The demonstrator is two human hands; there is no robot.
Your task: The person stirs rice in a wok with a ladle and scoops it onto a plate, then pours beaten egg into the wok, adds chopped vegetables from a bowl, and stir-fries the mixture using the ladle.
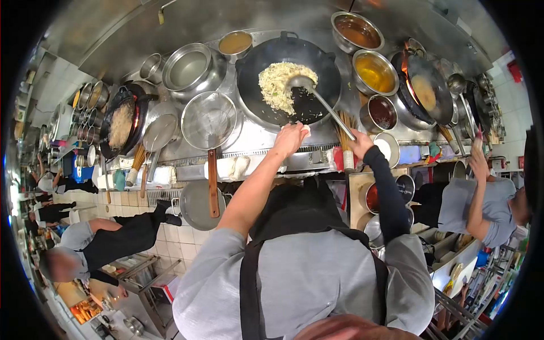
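A large black wok point(255, 93) sits on the stove in front of me. Pale yellow fried rice point(277, 93) lies in its middle and left part. My right hand point(361, 143) is closed round the end of a long metal ladle point(328, 105), whose bowl rests on the right side of the rice. At the wok's near rim, my left hand point(291, 139) grips a white folded cloth point(306, 130). Its fingertips are partly hidden, so I cannot tell how firmly the rim is held. Beside my right hand stands a bamboo brush point(346, 133).
Left of the wok are a wire strainer point(208, 116) with a wooden handle and a steel pot point(187, 68). Bowls of brown liquid point(357, 31) and yellow oil point(375, 72) stand right. Flames show under another wok point(416, 85). Co-workers stand at both sides.
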